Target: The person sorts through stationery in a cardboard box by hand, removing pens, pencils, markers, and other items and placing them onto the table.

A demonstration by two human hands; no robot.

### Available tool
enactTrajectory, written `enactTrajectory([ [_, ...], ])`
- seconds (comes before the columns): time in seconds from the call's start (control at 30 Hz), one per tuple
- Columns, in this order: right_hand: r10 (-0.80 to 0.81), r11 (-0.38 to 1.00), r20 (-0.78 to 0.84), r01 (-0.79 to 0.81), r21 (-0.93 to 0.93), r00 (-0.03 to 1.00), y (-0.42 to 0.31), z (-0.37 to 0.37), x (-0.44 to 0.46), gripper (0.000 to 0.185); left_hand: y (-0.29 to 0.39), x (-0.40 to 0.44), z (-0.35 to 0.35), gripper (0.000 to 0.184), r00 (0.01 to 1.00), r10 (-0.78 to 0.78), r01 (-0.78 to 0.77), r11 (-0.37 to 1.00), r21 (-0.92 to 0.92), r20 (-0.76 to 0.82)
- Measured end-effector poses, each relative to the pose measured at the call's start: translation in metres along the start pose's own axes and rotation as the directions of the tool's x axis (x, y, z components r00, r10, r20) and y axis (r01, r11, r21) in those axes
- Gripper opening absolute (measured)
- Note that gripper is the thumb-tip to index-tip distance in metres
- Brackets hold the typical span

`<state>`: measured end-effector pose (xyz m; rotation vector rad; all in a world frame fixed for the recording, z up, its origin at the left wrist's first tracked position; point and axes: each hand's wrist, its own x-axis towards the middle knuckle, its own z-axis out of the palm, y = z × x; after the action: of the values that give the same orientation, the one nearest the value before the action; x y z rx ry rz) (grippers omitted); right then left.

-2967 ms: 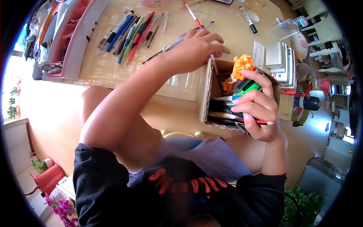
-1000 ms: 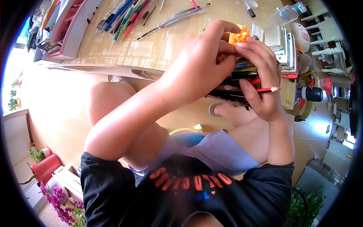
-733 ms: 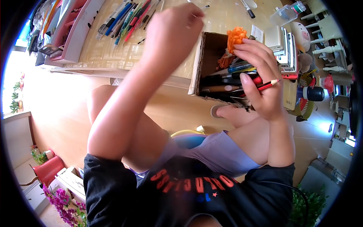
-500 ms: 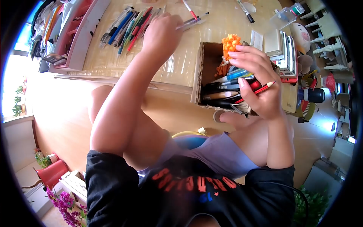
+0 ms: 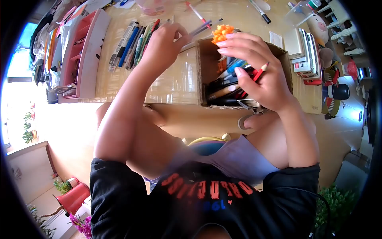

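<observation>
My left hand [image 5: 167, 43] is closed around one end of a slim translucent pen [image 5: 201, 28], above the table beside a row of pens and markers [image 5: 131, 44]. Over the cardboard box [image 5: 201, 75], my right hand [image 5: 264, 75] has its fingers stretched out and its thumb apart. Its fingertips reach the orange bobbly top [image 5: 223, 34] of a stick in the box. A red pencil [image 5: 260, 72] slants up between thumb and palm; whether it is gripped I cannot tell. Pens and a blue marker [image 5: 235, 67] fill the box, partly hidden by this hand.
A red and white pen [image 5: 195, 12] lies beyond the left hand. At the left stands a pink and white drawer unit [image 5: 89, 51]. Stacked books [image 5: 308, 55] are right of the box, and a black-capped marker [image 5: 260, 12] lies farther back. The table's front edge is near my knees.
The camera view has shifted. My right hand and the box appear farther left, and the red pencil stands steeper beside the thumb. My left hand still holds the translucent pen.
</observation>
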<state>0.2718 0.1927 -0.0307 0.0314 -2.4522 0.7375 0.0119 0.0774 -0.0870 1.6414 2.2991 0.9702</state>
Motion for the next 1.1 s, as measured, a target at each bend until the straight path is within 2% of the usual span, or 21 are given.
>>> enactTrajectory([
  [0.03, 0.002, 1.0, 0.012, -0.001, -0.02, 1.0, 0.0, -0.002, 0.0, 0.043, 0.01, -0.003, -0.012, 0.025, 0.988, -0.137, 0.147, 0.973, -0.179, 0.069],
  [0.1, -0.008, 0.998, 0.025, 0.009, -0.06, 1.0, -0.003, -0.005, 0.0, 0.043, 0.025, -0.008, -0.025, 0.027, 0.981, -0.181, 0.191, 0.88, -0.435, 0.065],
  [0.2, 0.005, 0.998, 0.01, -0.005, -0.064, 1.0, -0.004, -0.004, -0.001, 0.042, 0.039, -0.018, -0.033, 0.025, 0.989, -0.129, 0.143, 0.686, -0.714, 0.075],
  [0.27, 0.006, 0.997, 0.018, -0.005, -0.08, 1.0, -0.006, -0.006, 0.0, 0.042, 0.048, -0.024, -0.039, 0.025, 0.989, -0.087, 0.15, 0.541, -0.827, 0.123],
  [0.37, -0.011, 0.996, 0.011, 0.012, -0.092, 1.0, -0.007, -0.005, 0.001, 0.041, 0.057, -0.026, -0.032, 0.025, 1.0, 0.018, -0.013, 0.648, -0.761, -0.001],
  [0.5, -0.004, 0.996, -0.005, 0.004, -0.086, 1.0, -0.007, -0.005, -0.002, 0.041, 0.061, -0.031, -0.04, 0.027, 0.995, 0.045, 0.033, 0.674, -0.738, 0.086],
  [0.63, 0.0, 0.998, -0.026, -0.002, -0.063, 1.0, -0.006, -0.004, -0.002, 0.042, 0.063, -0.031, -0.041, 0.035, 0.988, 0.147, -0.056, 0.605, -0.794, 0.042],
  [0.67, 0.003, 0.999, -0.033, -0.005, -0.053, 0.999, -0.006, -0.003, -0.001, 0.043, 0.067, -0.032, -0.045, 0.042, 0.987, 0.097, 0.063, 0.486, -0.872, 0.126],
  [0.8, 0.012, 0.999, -0.024, -0.013, -0.051, 1.0, -0.005, -0.003, -0.003, 0.042, 0.065, -0.032, -0.046, 0.04, 0.972, 0.187, 0.041, 0.455, -0.89, 0.141],
  [0.9, -0.007, 0.999, -0.017, 0.006, -0.047, 1.0, -0.004, -0.004, -0.002, 0.038, 0.063, -0.034, -0.038, 0.027, 0.972, 0.183, 0.02, 0.564, -0.825, 0.148],
  [0.93, -0.014, 0.999, -0.013, 0.013, -0.049, 1.0, -0.003, -0.004, -0.001, 0.038, 0.066, -0.035, -0.036, 0.024, 0.969, 0.188, 0.051, 0.485, -0.873, 0.161],
  [1.03, -0.018, 1.0, -0.004, 0.018, 0.02, 1.0, -0.001, -0.008, -0.001, 0.039, 0.072, -0.04, -0.031, 0.034, 0.962, 0.195, 0.1, 0.403, -0.91, 0.192],
  [1.07, -0.019, 0.998, -0.002, 0.019, 0.056, 1.0, -0.001, -0.009, -0.001, 0.041, 0.072, -0.043, -0.026, 0.046, 0.965, 0.2, 0.092, 0.341, -0.935, 0.168],
  [1.1, -0.013, 0.998, -0.001, 0.013, 0.063, 1.0, 0.0, -0.009, -0.001, 0.043, 0.075, -0.044, -0.026, 0.048, 0.96, 0.206, 0.108, 0.346, -0.932, 0.188],
])
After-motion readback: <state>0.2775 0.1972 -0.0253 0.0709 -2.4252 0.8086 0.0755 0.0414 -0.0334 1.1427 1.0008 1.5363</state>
